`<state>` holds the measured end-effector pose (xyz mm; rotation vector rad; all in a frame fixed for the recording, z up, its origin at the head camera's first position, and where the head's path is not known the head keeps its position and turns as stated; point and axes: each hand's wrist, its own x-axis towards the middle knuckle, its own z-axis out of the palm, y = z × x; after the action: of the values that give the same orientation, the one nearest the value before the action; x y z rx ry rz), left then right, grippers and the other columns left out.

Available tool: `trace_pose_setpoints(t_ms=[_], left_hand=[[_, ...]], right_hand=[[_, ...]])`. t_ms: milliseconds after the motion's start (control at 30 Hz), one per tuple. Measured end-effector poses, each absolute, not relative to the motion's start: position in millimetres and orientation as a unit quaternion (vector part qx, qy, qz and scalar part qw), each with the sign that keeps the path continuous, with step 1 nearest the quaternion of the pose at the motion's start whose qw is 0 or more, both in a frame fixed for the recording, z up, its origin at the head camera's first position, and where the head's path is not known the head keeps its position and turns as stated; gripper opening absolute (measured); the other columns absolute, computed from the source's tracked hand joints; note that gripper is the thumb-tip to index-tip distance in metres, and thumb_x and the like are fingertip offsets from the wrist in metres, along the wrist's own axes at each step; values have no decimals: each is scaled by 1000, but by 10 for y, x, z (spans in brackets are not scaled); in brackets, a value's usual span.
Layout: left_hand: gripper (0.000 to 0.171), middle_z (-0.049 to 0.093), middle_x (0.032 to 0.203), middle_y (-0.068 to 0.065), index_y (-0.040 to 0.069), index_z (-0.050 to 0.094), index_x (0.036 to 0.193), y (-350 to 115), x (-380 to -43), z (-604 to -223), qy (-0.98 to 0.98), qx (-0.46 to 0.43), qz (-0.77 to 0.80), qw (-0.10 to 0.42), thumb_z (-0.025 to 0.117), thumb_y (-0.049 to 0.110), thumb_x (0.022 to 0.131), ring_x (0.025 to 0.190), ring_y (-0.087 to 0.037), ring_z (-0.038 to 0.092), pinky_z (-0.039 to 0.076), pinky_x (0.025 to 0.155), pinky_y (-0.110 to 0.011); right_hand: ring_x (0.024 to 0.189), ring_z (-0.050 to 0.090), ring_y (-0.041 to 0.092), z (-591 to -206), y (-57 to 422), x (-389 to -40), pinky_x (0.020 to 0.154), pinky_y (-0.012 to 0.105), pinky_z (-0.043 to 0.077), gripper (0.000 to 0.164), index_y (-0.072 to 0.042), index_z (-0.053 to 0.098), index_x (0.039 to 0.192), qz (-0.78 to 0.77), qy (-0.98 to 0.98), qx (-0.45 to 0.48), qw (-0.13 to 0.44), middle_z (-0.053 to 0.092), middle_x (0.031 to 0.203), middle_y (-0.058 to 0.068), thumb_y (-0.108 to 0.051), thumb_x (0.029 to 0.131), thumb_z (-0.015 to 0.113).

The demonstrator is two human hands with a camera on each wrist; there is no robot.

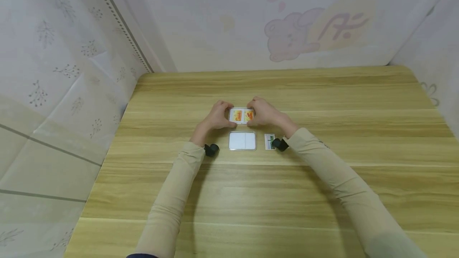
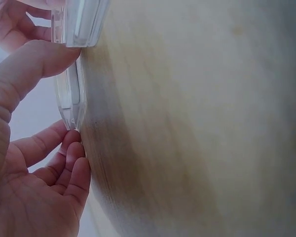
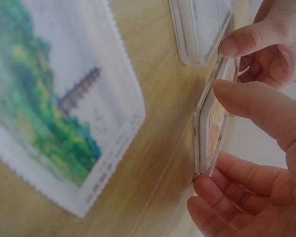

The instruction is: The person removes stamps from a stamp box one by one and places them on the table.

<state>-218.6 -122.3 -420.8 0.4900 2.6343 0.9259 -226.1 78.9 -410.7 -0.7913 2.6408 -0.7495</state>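
Both hands are at a clear plastic stamp case (image 1: 241,122) that holds two orange and yellow stamps (image 1: 238,115). My left hand (image 1: 218,115) grips its left end, thumb on the near edge and fingers at the far edge. At the other end my right hand (image 1: 264,112) grips the case the same way. In the right wrist view the right thumb and fingers (image 3: 251,94) pinch the case (image 3: 204,133) close over the wood. Just nearer lies a second clear case (image 1: 242,141) with a white inside.
A loose stamp (image 1: 269,141) with a green landscape lies right of the second case, partly behind the right wrist's black camera (image 1: 279,144). Another black camera (image 1: 211,150) sits by the left wrist. The wooden table (image 1: 251,198) meets a patterned curtain at the back.
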Motion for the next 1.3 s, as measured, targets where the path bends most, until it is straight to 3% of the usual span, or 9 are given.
trace_pose_setpoints(t_ms=[533,1300], left_hand=[[72,42,126,-20,-9,43,131,-1213,-2189,-4213,918,167,324,157,79,14,74,117,-31,38,33,103,-39],[66,43,126,-20,-8,46,128,-1230,-2180,-4223,916,178,326,151,78,13,74,118,-32,38,33,103,-40]], right_hand=[[109,48,33,-4023,857,-2252,97,40,40,65,13,51,122,-243,918,-289,125,53,118,24,-17,72,78],[106,49,34,-3935,1112,-2149,95,42,42,66,11,49,125,-255,922,-270,111,50,119,24,-14,71,78]])
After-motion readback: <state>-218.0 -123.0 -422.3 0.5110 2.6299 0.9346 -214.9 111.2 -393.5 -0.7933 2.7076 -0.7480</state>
